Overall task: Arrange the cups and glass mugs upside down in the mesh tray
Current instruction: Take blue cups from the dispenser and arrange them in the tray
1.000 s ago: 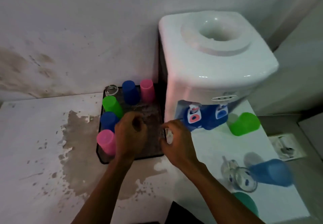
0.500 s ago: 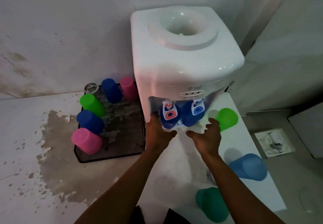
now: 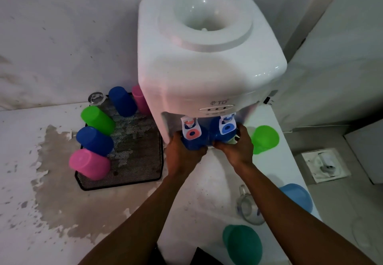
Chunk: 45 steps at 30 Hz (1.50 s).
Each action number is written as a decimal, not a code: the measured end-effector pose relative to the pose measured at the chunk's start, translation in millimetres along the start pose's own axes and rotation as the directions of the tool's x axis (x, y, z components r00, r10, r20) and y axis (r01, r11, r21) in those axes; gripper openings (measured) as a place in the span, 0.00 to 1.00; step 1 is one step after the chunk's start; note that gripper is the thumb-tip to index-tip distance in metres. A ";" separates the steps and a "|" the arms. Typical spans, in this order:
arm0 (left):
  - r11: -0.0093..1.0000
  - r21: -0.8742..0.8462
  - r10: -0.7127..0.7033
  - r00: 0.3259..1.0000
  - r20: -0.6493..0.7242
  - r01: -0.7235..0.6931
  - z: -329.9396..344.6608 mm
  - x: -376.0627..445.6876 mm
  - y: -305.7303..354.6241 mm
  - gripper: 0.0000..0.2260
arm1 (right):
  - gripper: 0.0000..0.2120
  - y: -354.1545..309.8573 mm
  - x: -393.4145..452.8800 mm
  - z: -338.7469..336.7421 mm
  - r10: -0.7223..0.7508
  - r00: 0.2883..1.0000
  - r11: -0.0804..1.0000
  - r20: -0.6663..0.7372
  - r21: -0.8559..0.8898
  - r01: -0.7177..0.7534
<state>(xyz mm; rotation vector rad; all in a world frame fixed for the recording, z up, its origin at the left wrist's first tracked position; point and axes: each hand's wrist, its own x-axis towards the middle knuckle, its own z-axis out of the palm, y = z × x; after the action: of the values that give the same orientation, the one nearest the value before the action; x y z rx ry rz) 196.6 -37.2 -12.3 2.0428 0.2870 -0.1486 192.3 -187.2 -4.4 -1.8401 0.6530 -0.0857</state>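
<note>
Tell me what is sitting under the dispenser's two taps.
Two blue cups: the left hand grips one under the red tap, the right hand one under the blue tap. Taps and fingers hide their rims and whatever they stand on.

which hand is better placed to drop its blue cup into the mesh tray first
Left. The left hand holds a blue cup under the red tap, right beside the mesh tray's open side. The right hand sits farther away and would have to cross over.
</note>
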 end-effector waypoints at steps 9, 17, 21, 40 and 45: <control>0.981 0.109 -0.176 0.969 0.176 0.159 -13.9 -2.3 -18.6 0.33 | 0.31 10.4 -4.5 -0.6 0.070 0.996 0.996 0.061 0.047 -0.072; 0.970 0.167 -0.222 0.915 0.336 0.174 -36.7 -4.6 -27.6 0.33 | 0.21 20.0 -29.4 -11.7 0.214 0.963 0.973 0.166 0.051 -0.225; 0.951 0.172 -0.305 0.870 0.388 0.257 -65.8 -8.0 -33.7 0.30 | 0.19 18.9 -41.9 -7.7 0.266 0.924 0.960 0.276 0.007 -0.278; 0.869 0.492 -0.017 0.997 -0.080 0.054 -211.9 82.1 -30.6 0.28 | 0.30 -39.0 -108.7 113.8 0.115 0.865 0.973 0.488 -0.232 0.002; 0.654 0.739 0.095 0.986 0.137 -0.165 -206.2 129.3 -28.4 0.31 | 0.24 -47.9 -105.9 140.6 0.070 0.919 0.965 0.389 -0.259 0.036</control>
<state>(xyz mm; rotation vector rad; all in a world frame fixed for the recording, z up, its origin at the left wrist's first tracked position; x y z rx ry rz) 310.1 175.6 31.0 2.8728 0.0007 -0.3049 173.2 -6.7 12.9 -2.0254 0.4063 0.3957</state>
